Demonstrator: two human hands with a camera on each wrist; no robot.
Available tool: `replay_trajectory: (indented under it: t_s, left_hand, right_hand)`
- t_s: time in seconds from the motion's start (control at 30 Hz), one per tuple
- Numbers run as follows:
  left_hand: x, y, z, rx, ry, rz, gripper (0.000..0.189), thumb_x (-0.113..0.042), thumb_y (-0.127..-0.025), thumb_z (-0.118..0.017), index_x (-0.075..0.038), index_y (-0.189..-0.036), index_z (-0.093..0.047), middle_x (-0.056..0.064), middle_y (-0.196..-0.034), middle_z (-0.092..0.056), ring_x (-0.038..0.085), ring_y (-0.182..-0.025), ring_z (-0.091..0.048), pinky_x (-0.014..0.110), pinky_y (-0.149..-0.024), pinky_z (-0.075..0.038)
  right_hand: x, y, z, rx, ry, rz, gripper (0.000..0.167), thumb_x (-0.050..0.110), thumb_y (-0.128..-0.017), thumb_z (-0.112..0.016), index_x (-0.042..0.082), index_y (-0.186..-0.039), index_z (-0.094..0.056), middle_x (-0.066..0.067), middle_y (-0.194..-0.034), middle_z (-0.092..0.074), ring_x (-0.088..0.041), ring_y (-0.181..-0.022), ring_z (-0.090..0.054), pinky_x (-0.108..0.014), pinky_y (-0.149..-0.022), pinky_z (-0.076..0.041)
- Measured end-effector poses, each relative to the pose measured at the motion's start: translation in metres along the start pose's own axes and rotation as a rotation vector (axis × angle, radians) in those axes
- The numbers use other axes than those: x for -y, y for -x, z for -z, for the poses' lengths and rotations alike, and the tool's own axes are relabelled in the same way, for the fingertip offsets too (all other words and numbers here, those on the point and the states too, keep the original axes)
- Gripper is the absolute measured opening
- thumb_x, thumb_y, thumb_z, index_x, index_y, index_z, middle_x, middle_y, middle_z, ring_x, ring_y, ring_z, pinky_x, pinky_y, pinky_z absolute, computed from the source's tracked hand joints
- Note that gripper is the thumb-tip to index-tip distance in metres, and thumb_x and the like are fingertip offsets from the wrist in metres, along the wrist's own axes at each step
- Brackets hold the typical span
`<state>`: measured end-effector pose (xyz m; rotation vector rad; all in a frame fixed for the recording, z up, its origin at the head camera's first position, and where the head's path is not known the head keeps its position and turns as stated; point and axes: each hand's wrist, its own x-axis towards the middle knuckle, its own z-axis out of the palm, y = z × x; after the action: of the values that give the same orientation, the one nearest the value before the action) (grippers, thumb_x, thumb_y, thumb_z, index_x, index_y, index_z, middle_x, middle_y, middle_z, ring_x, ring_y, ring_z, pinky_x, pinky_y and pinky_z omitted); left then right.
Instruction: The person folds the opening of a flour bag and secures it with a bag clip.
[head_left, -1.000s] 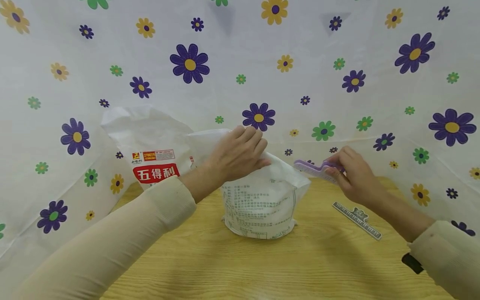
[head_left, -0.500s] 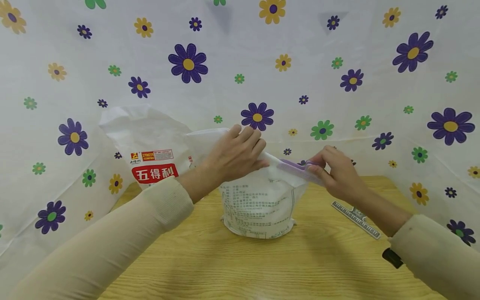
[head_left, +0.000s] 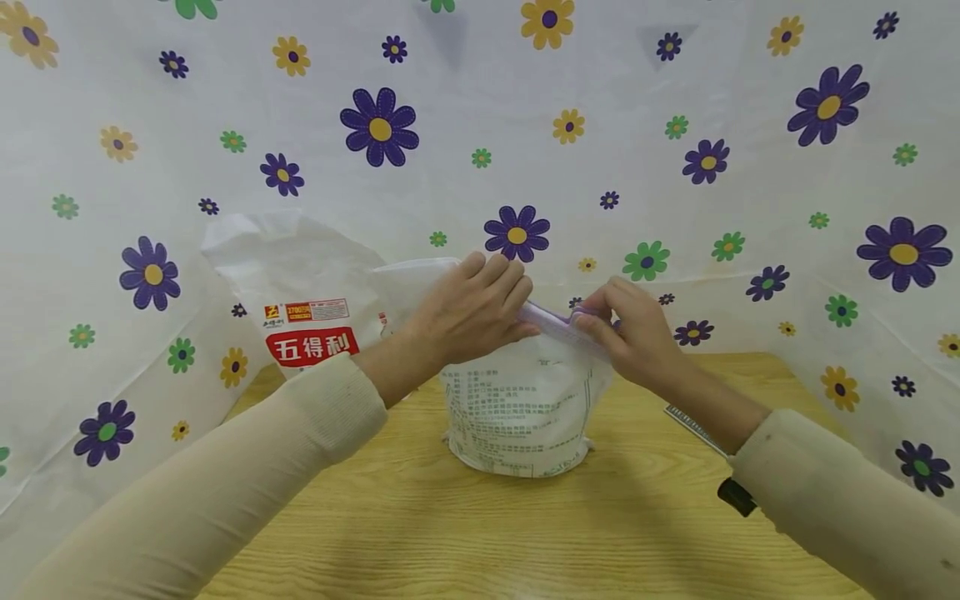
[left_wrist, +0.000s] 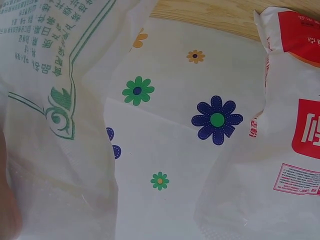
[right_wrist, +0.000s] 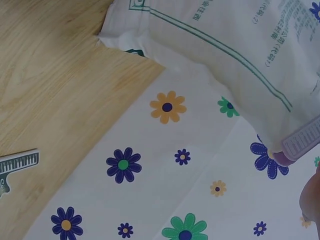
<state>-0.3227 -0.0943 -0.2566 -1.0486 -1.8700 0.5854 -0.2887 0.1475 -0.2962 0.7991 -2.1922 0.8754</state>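
A white flour bag (head_left: 517,421) with green print stands upright in the middle of the head view. My left hand (head_left: 476,308) grips its top edge from above, fingers curled over the far side. The right hand (head_left: 633,333) pinches a light purple bag clip (head_left: 551,318) that lies along the right part of that top edge. In the right wrist view the ridged end of the clip (right_wrist: 302,140) sits over the bag's corner. The clip's left end reaches my left hand; whether it is fastened cannot be told.
Behind on the left stands a second white flour bag (head_left: 300,267) with a red label. A grey-and-white clip (head_left: 693,427) lies on the wooden table (head_left: 450,542) at the right, partly behind the right forearm. A flower-patterned sheet (head_left: 450,192) hangs around the back and sides.
My right hand has moved left with the purple clip, from beside the bag onto its top edge. The left hand keeps its grip in the same place.
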Motion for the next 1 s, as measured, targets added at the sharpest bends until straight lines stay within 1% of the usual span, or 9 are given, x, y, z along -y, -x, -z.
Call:
replay_trajectory:
  t_s: [0.23,0.37,0.47,0.57,0.67,0.77,0.83,0.9,1.0]
  left_hand:
    - [0.000,-0.002,0.000,-0.031,0.022,0.002,0.052,-0.060,-0.101,-0.041,-0.010,-0.095,-0.055,0.002,-0.086,-0.053,0.020,-0.077,-0.048,0.031,-0.070,-0.038]
    - [0.000,-0.002,0.001,-0.046,0.044,0.004,0.050,-0.058,-0.101,-0.043,-0.009,-0.097,-0.056,0.003,-0.088,-0.056,0.021,-0.080,-0.051,0.031,-0.071,-0.040]
    - [0.001,-0.001,0.002,-0.043,0.065,0.011,0.049,-0.055,-0.101,-0.046,-0.007,-0.104,-0.057,0.005,-0.094,-0.059,0.023,-0.085,-0.054,0.033,-0.075,-0.042]
    - [0.004,0.002,0.003,-0.026,0.087,0.033,0.051,-0.052,-0.101,-0.047,-0.005,-0.117,-0.057,0.009,-0.106,-0.061,0.026,-0.096,-0.055,0.035,-0.083,-0.043]
    - [0.008,0.004,0.003,-0.001,0.103,0.074,0.057,-0.052,-0.101,-0.047,-0.003,-0.130,-0.054,0.013,-0.122,-0.061,0.031,-0.111,-0.054,0.040,-0.094,-0.041]
    - [0.012,0.007,0.002,0.032,0.103,0.108,0.064,-0.053,-0.101,-0.045,-0.001,-0.138,-0.051,0.016,-0.133,-0.058,0.034,-0.120,-0.052,0.044,-0.102,-0.039]
    - [0.014,0.009,0.001,0.049,0.112,0.120,0.067,-0.054,-0.101,-0.044,0.000,-0.140,-0.049,0.017,-0.138,-0.057,0.035,-0.124,-0.052,0.045,-0.105,-0.039]
    - [0.015,0.010,0.000,0.060,0.131,0.126,0.071,-0.056,-0.101,-0.044,0.002,-0.142,-0.048,0.018,-0.140,-0.056,0.035,-0.124,-0.053,0.046,-0.105,-0.040]
    - [0.016,0.010,-0.001,0.067,0.176,0.137,0.072,-0.056,-0.100,-0.045,0.002,-0.142,-0.047,0.019,-0.142,-0.055,0.035,-0.126,-0.054,0.046,-0.104,-0.042]
  right_hand:
    - [0.009,-0.012,-0.010,-0.015,-0.023,0.030,0.011,0.007,-0.092,-0.069,-0.002,-0.094,-0.063,-0.011,-0.086,-0.058,-0.019,-0.079,-0.049,-0.030,-0.068,-0.042]
    - [0.010,-0.015,-0.013,-0.002,-0.037,0.028,0.015,0.008,-0.094,-0.067,-0.004,-0.103,-0.064,-0.013,-0.093,-0.060,-0.023,-0.084,-0.051,-0.033,-0.073,-0.043]
    - [0.008,-0.016,-0.014,0.013,-0.040,-0.009,0.023,0.010,-0.097,-0.064,-0.004,-0.116,-0.064,-0.015,-0.097,-0.062,-0.024,-0.087,-0.053,-0.036,-0.076,-0.045]
    - [0.005,-0.017,-0.016,0.014,-0.055,-0.071,0.029,0.013,-0.100,-0.060,-0.003,-0.124,-0.061,-0.015,-0.101,-0.066,-0.024,-0.090,-0.058,-0.036,-0.078,-0.049]
    - [0.004,-0.018,-0.017,0.013,-0.067,-0.123,0.029,0.015,-0.102,-0.057,-0.003,-0.125,-0.060,-0.016,-0.107,-0.068,-0.025,-0.094,-0.064,-0.038,-0.080,-0.053]
    - [0.003,-0.020,-0.019,0.028,-0.059,-0.164,0.027,0.016,-0.104,-0.053,-0.002,-0.121,-0.063,-0.016,-0.112,-0.068,-0.026,-0.099,-0.064,-0.040,-0.081,-0.055]
    - [0.002,-0.022,-0.021,0.052,-0.043,-0.197,0.028,0.017,-0.105,-0.051,-0.002,-0.122,-0.064,-0.016,-0.114,-0.068,-0.026,-0.099,-0.064,-0.040,-0.081,-0.056]
    - [0.001,-0.023,-0.022,0.087,-0.035,-0.232,0.030,0.019,-0.105,-0.050,-0.001,-0.125,-0.063,-0.016,-0.116,-0.068,-0.026,-0.095,-0.064,-0.040,-0.079,-0.056]
    - [0.000,-0.023,-0.024,0.140,-0.030,-0.272,0.034,0.021,-0.106,-0.048,0.000,-0.131,-0.060,-0.016,-0.119,-0.068,-0.026,-0.095,-0.065,-0.040,-0.079,-0.057]
